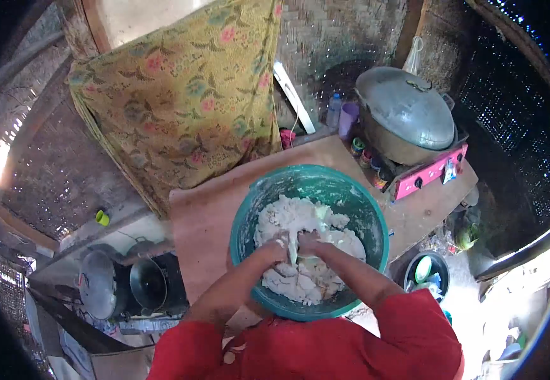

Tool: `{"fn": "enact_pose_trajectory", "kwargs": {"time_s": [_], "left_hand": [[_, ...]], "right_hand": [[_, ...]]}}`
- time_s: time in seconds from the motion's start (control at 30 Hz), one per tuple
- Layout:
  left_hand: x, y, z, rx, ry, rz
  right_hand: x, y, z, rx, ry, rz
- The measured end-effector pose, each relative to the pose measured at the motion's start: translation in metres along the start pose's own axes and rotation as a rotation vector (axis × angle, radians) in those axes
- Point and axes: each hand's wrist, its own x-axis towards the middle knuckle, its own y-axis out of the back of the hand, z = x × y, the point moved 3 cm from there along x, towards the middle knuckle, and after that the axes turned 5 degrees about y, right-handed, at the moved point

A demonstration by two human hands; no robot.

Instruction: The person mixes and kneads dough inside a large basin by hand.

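A large green plastic basin (376, 215) sits at the table's near edge, with white, crumbly, floury dough (287, 215) spread over its bottom. My left hand (279, 248) is in the middle of the dough, its fingers curled into it and partly covered. Close beside it, my right hand (309, 243) also has its fingers closed in the dough. A pale strip of dough shows between the two hands. White residue coats the basin's inner wall.
The wooden table (202, 234) extends behind the basin. A big lidded pot (408, 114) stands on a pink-fronted stove (430, 172) at the back right, near small cans and a purple cup (348, 120). A floral cloth (186, 95) hangs behind. Dark pans (147, 283) are at left.
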Motion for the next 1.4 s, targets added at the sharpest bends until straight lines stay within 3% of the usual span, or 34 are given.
{"fn": "enact_pose_trajectory", "kwargs": {"time_s": [0.03,0.1,0.13,0.2,0.23,0.33,0.4,0.43,0.47,0.53,0.8,0.87,1.0,1.07,1.17,1.2,1.23,1.27,1.3,1.33,1.4], "left_hand": [[-0.024,0.009,0.001,-0.041,-0.255,0.204],[-0.067,0.044,0.019,-0.081,-0.513,0.399],[-0.081,0.073,0.032,-0.128,-0.453,0.277],[-0.068,0.102,0.034,-0.183,-0.382,0.151],[-0.049,0.108,0.031,-0.191,-0.387,0.053],[-0.012,0.124,0.03,-0.322,-0.246,-0.085],[0.022,0.129,0.02,-0.293,-0.454,0.406],[0.021,0.135,0.019,-0.163,-0.454,0.588],[0.023,0.153,0.025,-0.17,-0.467,0.592],[0.008,0.162,0.022,-0.201,-0.339,0.466],[0.011,0.161,0.027,-0.249,-0.416,0.494],[0.013,0.159,0.025,-0.267,-0.445,0.62],[0.009,0.172,0.012,-0.462,-0.278,0.369],[0.027,0.153,-0.009,-0.645,-0.361,0.335],[0.019,0.155,0.004,-1.011,-0.226,-0.196],[0.011,0.147,0.006,-1.02,-0.224,-0.192],[0.008,0.139,0.009,-0.663,-0.297,-0.115],[0.006,0.126,0.009,-0.3,-0.356,-0.043],[0.023,0.094,-0.007,-0.395,-0.531,-0.173],[0.009,0.089,-0.005,-0.386,-0.531,-0.171],[-0.025,0.078,0.003,-0.397,-0.334,-0.309]], "right_hand": [[-0.025,0.016,-0.013,0.067,0.099,-0.013],[-0.059,0.028,-0.004,0.008,0.307,0.132],[-0.072,0.023,0.015,-0.095,0.411,0.274],[-0.08,0.04,0.049,-0.103,0.104,0.411],[-0.08,0.054,0.065,-0.001,-0.038,0.332],[-0.037,0.057,0.151,0.71,-0.241,0.147],[0.012,0.023,0.229,1.292,-0.225,0.231],[0.027,0.031,0.216,1.217,-0.233,0.345],[0.043,0.037,0.204,1.133,-0.248,0.454],[0.062,0.031,0.208,1.15,-0.302,0.334],[0.148,0.018,0.163,1.087,-0.214,0.013],[0.161,0.019,0.135,1.021,-0.158,-0.06],[0.134,0.033,0.063,0.824,-0.011,-0.201],[0.091,0.045,0.024,0.686,0.062,-0.254],[0.001,0.067,-0.031,0.356,0.043,-0.326],[-0.029,0.075,-0.05,0.154,-0.007,-0.407],[-0.049,0.047,-0.036,0.082,0.137,-0.226],[-0.086,0.064,-0.059,0.208,0.177,-0.125],[-0.103,0.039,-0.047,0.119,0.24,-0.081],[-0.118,0.015,-0.033,0.059,0.29,-0.055],[-0.148,0.013,-0.039,0.0,0.368,-0.016]]}}
